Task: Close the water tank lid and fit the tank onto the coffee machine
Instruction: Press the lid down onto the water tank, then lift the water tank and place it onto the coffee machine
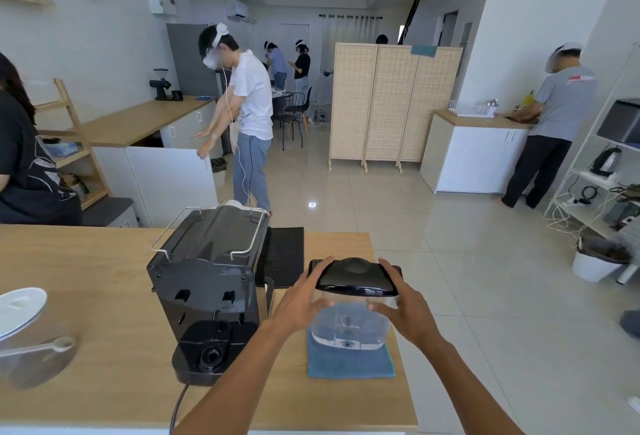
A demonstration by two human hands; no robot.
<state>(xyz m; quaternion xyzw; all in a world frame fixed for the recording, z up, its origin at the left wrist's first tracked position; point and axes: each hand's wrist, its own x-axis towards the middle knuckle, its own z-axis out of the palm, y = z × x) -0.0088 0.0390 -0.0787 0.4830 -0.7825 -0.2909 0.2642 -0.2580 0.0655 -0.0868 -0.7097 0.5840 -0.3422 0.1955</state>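
Note:
A clear water tank (349,325) with water in it stands on a blue cloth (349,363) near the right end of the wooden counter. Its black lid (356,278) lies flat on top of it. My left hand (301,299) grips the tank's left side, with its fingers up on the lid's left end. My right hand (405,303) holds the right side in the same way. The black coffee machine (207,292) stands just left of the tank with its back toward me, and the tank seat at its base is bare.
A black rubber mat (284,256) lies behind the tank. At the counter's left are a white lid (20,310) and a clear container with a scoop (38,351). The counter's edge (408,400) is close to the right of the cloth. People stand farther off.

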